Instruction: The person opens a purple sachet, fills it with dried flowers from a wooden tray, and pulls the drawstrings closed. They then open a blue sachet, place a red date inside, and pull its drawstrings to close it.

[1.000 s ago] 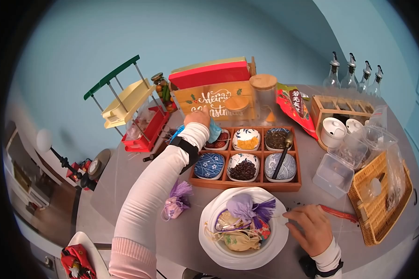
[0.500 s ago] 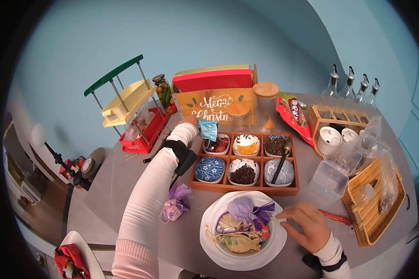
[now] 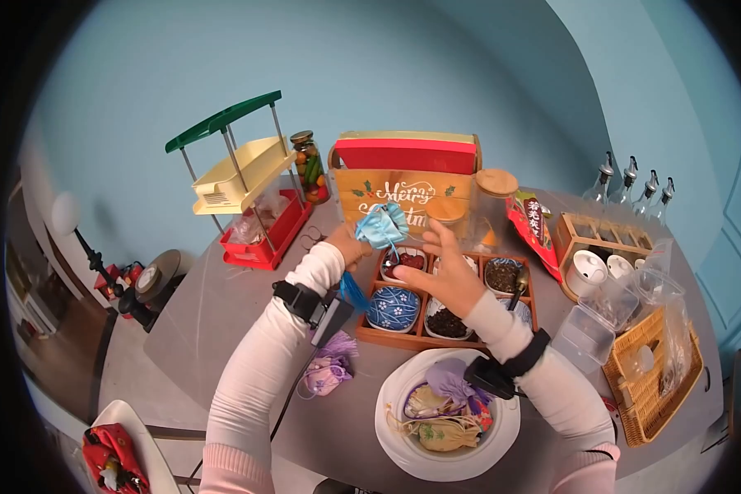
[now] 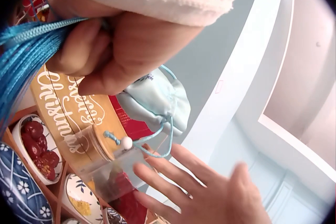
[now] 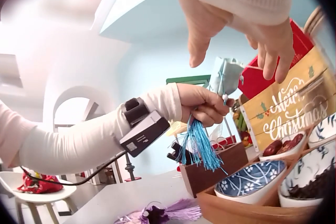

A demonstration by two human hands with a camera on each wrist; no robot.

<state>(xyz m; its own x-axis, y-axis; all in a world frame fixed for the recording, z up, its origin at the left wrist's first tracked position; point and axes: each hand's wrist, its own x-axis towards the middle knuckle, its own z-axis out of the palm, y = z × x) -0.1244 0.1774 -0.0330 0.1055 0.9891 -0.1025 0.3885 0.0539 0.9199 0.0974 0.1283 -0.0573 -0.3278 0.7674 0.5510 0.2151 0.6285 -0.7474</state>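
Note:
My left hand (image 3: 351, 245) grips a light blue drawstring pouch (image 3: 382, 226), raised above the back left of a divided wooden tray (image 3: 403, 340). From its fist hangs a blue tassel (image 5: 199, 142); a cord with a white bead (image 4: 126, 142) dangles off the pouch. Fingers spread, my right hand (image 3: 453, 276) hovers just right of the pouch, over the tray, holding nothing. In front of the tray, a white bowl (image 3: 393, 399) contains several pouches, among them a purple one (image 3: 450, 379) and a cream one (image 3: 438, 431). Another pink pouch (image 3: 326, 375) with a purple tassel lies left of it.
Small dishes of red dates (image 4: 39, 148) and other dry goods fill the tray. Behind stand a "Merry Christmas" wooden box (image 3: 403, 193), lidded jars and a two-tier rack (image 3: 247, 177). To the right are a red packet (image 3: 535, 235), clear containers and a wicker tray (image 3: 650, 412).
My left hand has lifted the blue pouch up from beside the tray's back left. My right hand has moved from beside the bowl up and left to near the pouch.

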